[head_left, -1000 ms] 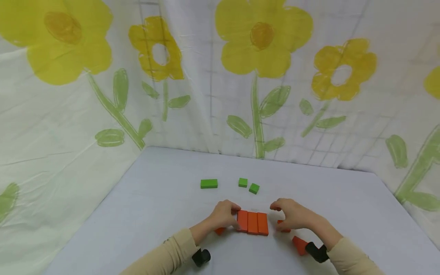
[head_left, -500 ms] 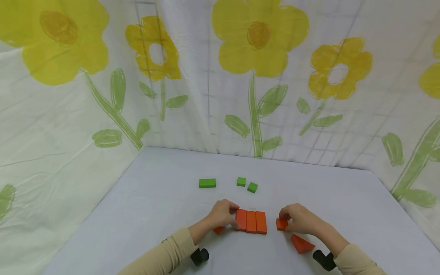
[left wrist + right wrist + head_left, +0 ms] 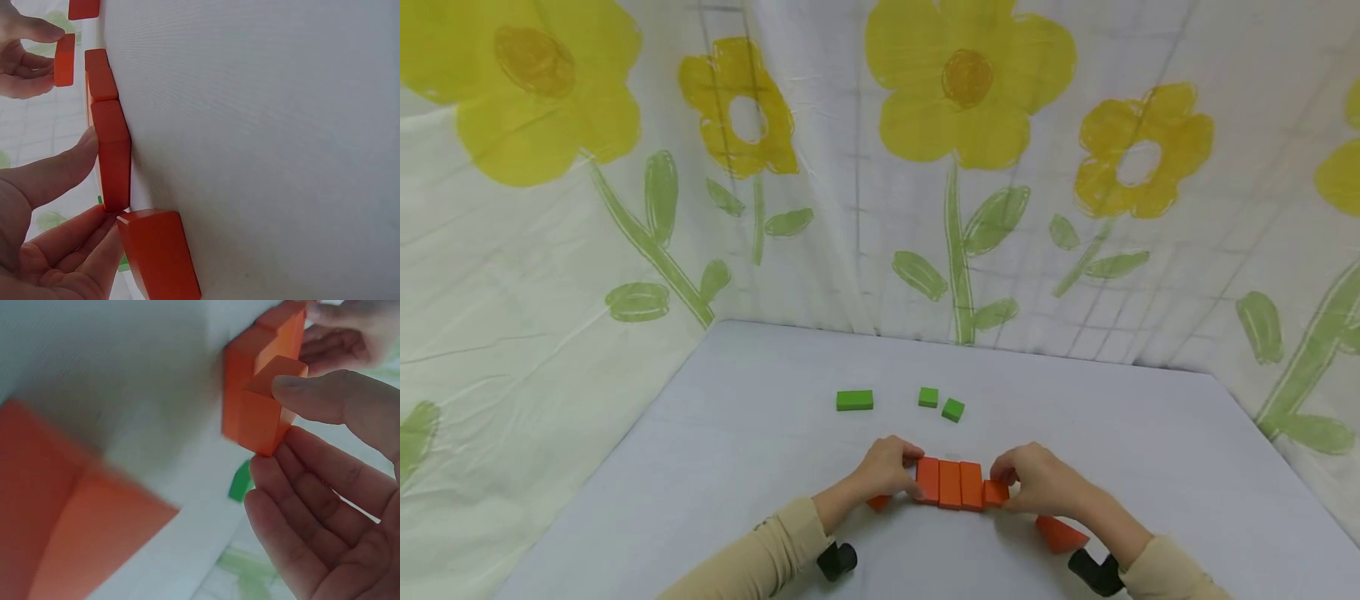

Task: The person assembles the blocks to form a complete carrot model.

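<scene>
Three orange-red oblong blocks (image 3: 950, 485) lie side by side in a row on the table. My left hand (image 3: 883, 468) pinches the leftmost block (image 3: 114, 156) of the row, thumb at one end and fingers at the other. My right hand (image 3: 1041, 479) pinches a small orange block (image 3: 269, 406) between thumb and fingertips, at the row's right end. In the left wrist view this small block (image 3: 64, 60) looks raised off the table; whether it touches the row I cannot tell. Another orange block (image 3: 156, 253) lies beside my left hand, partly hidden in the head view.
A red-orange wedge-shaped block (image 3: 1060, 534) lies near my right wrist. Farther back are a green oblong block (image 3: 854, 400) and two small green blocks, (image 3: 928, 397) one left of the other. A flower-printed curtain (image 3: 820, 283) hangs behind the white table (image 3: 737, 392).
My right hand came down on the small orange block, took it between thumb and fingers, and brought it left to the row's right end. My left hand stayed at the leftmost block.
</scene>
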